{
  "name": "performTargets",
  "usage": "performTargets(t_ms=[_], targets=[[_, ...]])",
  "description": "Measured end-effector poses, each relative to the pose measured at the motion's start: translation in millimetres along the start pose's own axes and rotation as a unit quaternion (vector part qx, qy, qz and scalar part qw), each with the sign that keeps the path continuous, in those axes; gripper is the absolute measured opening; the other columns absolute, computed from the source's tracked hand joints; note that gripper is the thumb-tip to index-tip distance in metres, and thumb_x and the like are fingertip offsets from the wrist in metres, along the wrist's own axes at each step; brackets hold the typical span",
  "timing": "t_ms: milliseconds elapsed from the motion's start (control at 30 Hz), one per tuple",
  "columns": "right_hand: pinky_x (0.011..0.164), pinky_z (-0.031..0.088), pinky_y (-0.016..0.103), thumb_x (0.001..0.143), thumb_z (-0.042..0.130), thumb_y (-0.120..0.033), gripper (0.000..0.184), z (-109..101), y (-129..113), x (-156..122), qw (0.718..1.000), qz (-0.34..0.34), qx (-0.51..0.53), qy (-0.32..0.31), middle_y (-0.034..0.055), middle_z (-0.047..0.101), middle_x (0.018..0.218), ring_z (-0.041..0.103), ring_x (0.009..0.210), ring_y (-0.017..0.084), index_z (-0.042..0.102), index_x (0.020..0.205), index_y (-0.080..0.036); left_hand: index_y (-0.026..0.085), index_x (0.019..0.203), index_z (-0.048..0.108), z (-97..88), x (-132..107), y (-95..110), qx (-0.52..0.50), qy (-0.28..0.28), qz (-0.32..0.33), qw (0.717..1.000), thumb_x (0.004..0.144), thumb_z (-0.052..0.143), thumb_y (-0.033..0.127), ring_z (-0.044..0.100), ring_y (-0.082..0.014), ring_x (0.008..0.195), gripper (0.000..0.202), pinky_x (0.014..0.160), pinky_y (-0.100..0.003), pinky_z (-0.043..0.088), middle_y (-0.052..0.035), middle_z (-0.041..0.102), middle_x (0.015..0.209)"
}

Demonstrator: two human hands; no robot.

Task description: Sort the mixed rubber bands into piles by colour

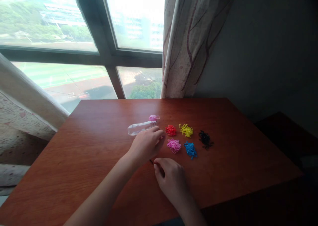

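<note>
My left hand (148,141) is over the table beside a clear plastic bottle (139,128) that lies on its side. Its fingers are curled together near the red pile of small rubber bands (170,130); whatever they may hold is hidden. Closer to me, my right hand (171,176) pinches a thin dark strand (151,161) between thumb and forefinger. Just right of the left hand lies a pink pile of bands (174,146), with a blue pile (190,149) next to it. A yellow pile (186,130) and a black pile (205,139) lie further right.
Behind the bottle sits a pink looped piece (154,117). The brown wooden table (99,146) reaches to a window (109,57) at the back. Curtains hang at the left (25,120) and behind the table (191,40). A dark wall (260,54) stands at the right.
</note>
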State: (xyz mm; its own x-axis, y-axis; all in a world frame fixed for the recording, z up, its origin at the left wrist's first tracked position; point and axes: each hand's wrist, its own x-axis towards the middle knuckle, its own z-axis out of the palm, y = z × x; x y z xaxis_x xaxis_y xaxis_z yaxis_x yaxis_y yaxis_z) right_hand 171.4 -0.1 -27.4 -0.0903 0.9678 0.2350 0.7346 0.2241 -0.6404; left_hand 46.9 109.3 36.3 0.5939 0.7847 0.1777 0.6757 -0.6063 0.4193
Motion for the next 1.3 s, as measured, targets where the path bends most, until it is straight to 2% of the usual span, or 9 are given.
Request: performTargets(t_ms=[167, 333, 467, 700, 833, 933, 1033, 1100, 1300], targets=[[0.07, 0.04, 0.025, 0.089, 0.054, -0.013, 0.015, -2.2, -2.9, 1.1, 1.0, -0.002, -0.012, -0.01, 0.0007, 0.07, 0.082, 0.065, 0.078, 0.017, 0.065, 0.092, -0.023, 0.022, 0.094, 0.067, -7.5, -55.5, -19.4, -0.066, 0.067, -0.035, 0.995, 0.092, 0.052, 0.024, 0.064, -0.0134, 0.077, 0.015, 0.068, -0.023, 0.048, -0.0028, 0.068, 0.093], [0.062, 0.036, 0.024, 0.087, 0.06, -0.016, 0.009, -2.6, -5.4, 3.3, 0.999, 0.003, -0.049, -0.013, -0.0024, 0.066, 0.074, 0.062, 0.069, 0.015, 0.063, 0.089, -0.024, 0.021, 0.091, 0.068, 1.2, -87.8, -29.7, -0.095, 0.089, -0.082, 0.988, 0.092, 0.051, 0.025, 0.057, -0.0106, 0.062, 0.017, 0.059, -0.021, 0.045, -0.0003, 0.065, 0.079], [0.06, 0.034, 0.025, 0.086, 0.062, -0.016, 0.008, 1.3, -9.5, 7.2, 0.998, 0.009, -0.063, -0.006, -0.0025, 0.066, 0.072, 0.062, 0.067, 0.015, 0.062, 0.087, -0.024, 0.021, 0.093, 0.068, 10.3, -97.1, -34.5, -0.1, 0.079, -0.095, 0.987, 0.093, 0.05, 0.026, 0.058, -0.0116, 0.064, 0.019, 0.062, -0.021, 0.046, -0.0004, 0.065, 0.078], [0.061, 0.031, 0.025, 0.085, 0.057, -0.011, 0.013, 6.4, -13.9, 10.3, 0.998, 0.005, -0.062, -0.005, -0.0007, 0.065, 0.073, 0.059, 0.067, 0.015, 0.058, 0.079, -0.023, 0.023, 0.093, 0.066, 15.0, -97.2, -35.8, -0.077, 0.062, -0.108, 0.989, 0.094, 0.049, 0.027, 0.061, -0.0132, 0.07, 0.018, 0.065, -0.023, 0.047, -0.0001, 0.066, 0.083], [0.062, 0.034, 0.024, 0.086, 0.054, -0.012, 0.014, 4.3, -12.1, 6.4, 1.0, 0.008, -0.011, -0.001, -0.0006, 0.063, 0.07, 0.057, 0.067, 0.015, 0.058, 0.077, -0.022, 0.024, 0.094, 0.066, 17.2, -98.4, -34.7, -0.056, 0.045, -0.11, 0.991, 0.094, 0.048, 0.028, 0.065, -0.0147, 0.076, 0.018, 0.068, -0.024, 0.048, -0.0003, 0.067, 0.088], [0.059, 0.036, 0.023, 0.088, 0.054, -0.017, 0.012, 0.0, -8.5, 2.2, 0.995, 0.046, 0.092, -0.001, -0.0015, 0.061, 0.067, 0.055, 0.062, 0.014, 0.062, 0.079, -0.021, 0.024, 0.095, 0.065, 17.8, -102.0, -33.4, -0.039, 0.033, -0.109, 0.993, 0.095, 0.046, 0.029, 0.066, -0.0155, 0.078, 0.019, 0.07, -0.024, 0.049, -0.0006, 0.067, 0.088], [0.051, 0.037, 0.021, 0.091, 0.055, -0.029, 0.016, -11.6, 1.3, -4.1, 0.969, 0.113, 0.221, 0.004, -0.0017, 0.058, 0.065, 0.052, 0.056, 0.012, 0.065, 0.082, -0.019, 0.024, 0.095, 0.064, 17.1, -107.6, -31.5, -0.026, 0.025, -0.102, 0.994, 0.097, 0.044, 0.029, 0.066, -0.0155, 0.076, 0.021, 0.068, -0.024, 0.049, -0.0008, 0.067, 0.088], [0.05, 0.039, 0.021, 0.092, 0.057, -0.037, 0.022, -25.6, 13.5, -8.9, 0.952, 0.153, 0.263, 0.037, -0.001, 0.058, 0.066, 0.051, 0.057, 0.012, 0.066, 0.084, -0.018, 0.024, 0.096, 0.064, 16.7, -110.7, -30.6, -0.019, 0.02, -0.09, 0.996, 0.097, 0.043, 0.029, 0.067, -0.0156, 0.077, 0.021, 0.067, -0.024, 0.049, -0.0009, 0.067, 0.088], [0.06, 0.048, 0.023, 0.081, 0.07, -0.048, 0.033, -89.2, 77.6, -9.2, 0.92, 0.231, 0.234, 0.214, 0.0019, 0.064, 0.073, 0.059, 0.066, 0.016, 0.069, 0.09, -0.017, 0.025, 0.095, 0.063, 19.0, -111.7, -31.0, -0.003, 0.021, -0.086, 0.996, 0.098, 0.042, 0.03, 0.066, -0.0156, 0.076, 0.022, 0.066, -0.024, 0.048, -0.0006, 0.067, 0.087]])
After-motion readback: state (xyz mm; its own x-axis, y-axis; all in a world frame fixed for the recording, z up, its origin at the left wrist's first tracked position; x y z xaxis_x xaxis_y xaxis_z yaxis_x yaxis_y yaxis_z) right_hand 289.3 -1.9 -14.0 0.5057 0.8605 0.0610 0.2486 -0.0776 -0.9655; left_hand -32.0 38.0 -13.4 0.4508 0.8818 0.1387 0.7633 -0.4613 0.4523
